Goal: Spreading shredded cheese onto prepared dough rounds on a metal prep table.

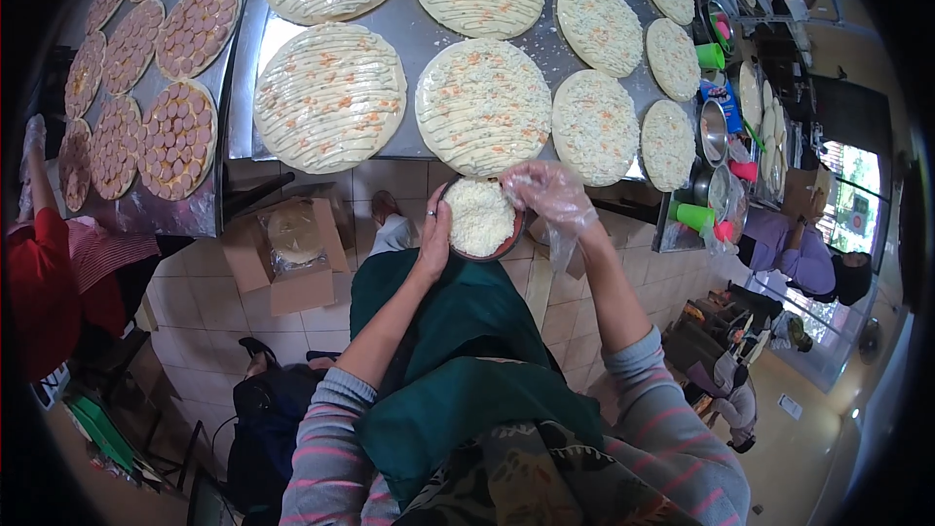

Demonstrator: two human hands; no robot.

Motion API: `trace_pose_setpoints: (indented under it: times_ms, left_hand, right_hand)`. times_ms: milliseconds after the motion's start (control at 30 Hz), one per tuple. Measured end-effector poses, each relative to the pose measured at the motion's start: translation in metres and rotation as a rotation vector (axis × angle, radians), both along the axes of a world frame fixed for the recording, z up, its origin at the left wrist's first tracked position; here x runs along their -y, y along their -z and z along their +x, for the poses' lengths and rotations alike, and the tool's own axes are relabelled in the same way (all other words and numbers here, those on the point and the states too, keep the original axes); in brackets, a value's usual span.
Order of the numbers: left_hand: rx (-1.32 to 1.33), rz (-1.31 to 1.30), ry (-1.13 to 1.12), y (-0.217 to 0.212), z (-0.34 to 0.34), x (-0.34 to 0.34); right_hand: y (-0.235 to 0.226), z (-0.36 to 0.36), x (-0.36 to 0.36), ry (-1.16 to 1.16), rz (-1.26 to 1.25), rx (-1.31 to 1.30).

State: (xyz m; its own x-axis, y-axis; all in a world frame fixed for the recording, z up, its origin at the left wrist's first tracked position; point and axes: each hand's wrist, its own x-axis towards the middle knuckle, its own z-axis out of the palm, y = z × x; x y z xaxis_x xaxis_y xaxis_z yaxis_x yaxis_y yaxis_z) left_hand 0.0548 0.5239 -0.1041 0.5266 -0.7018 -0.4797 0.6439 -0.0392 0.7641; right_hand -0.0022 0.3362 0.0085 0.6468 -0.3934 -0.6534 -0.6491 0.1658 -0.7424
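Note:
My left hand grips the rim of a round dark bowl full of white grated cheese, held just in front of the table edge. My right hand wears a loose clear plastic glove and reaches into the bowl's far right side, fingers curled on the cheese. Right beyond the bowl lies a round pizza base with sauce stripes and cheese on the metal-covered table. More striped bases lie to its left.
Several cheese-topped bases run along the right. Sausage-covered pizzas fill a table at left. A cardboard box sits on the tiled floor. Green and pink cups and metal bowls stand at right. A person in red stands left, another in purple right.

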Motion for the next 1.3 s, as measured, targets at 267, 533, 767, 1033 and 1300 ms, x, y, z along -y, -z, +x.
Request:
trace_pose_setpoints:
  times_ms: [267,533,767,1033,1300]
  left_hand:
    - [-0.015,0.024,0.010,-0.012,0.006,-0.001]
    - [0.020,0.022,-0.031,-0.002,0.005,-0.003]
    - [-0.001,-0.003,-0.069,-0.001,0.009,-0.004]
    - [-0.018,-0.010,-0.091,0.002,0.017,-0.012]
    - [0.055,0.025,-0.063,0.009,0.013,-0.015]
  right_hand:
    - [-0.013,0.038,0.057,-0.142,-0.669,-0.146]
    - [0.013,0.003,0.026,-0.146,-0.707,-0.028]
    - [0.014,0.036,-0.004,-0.408,-0.866,0.158]
    - [0.003,0.057,0.010,-0.308,-0.881,0.081]
    - [0.050,0.000,-0.092,-0.631,-0.746,-0.178]
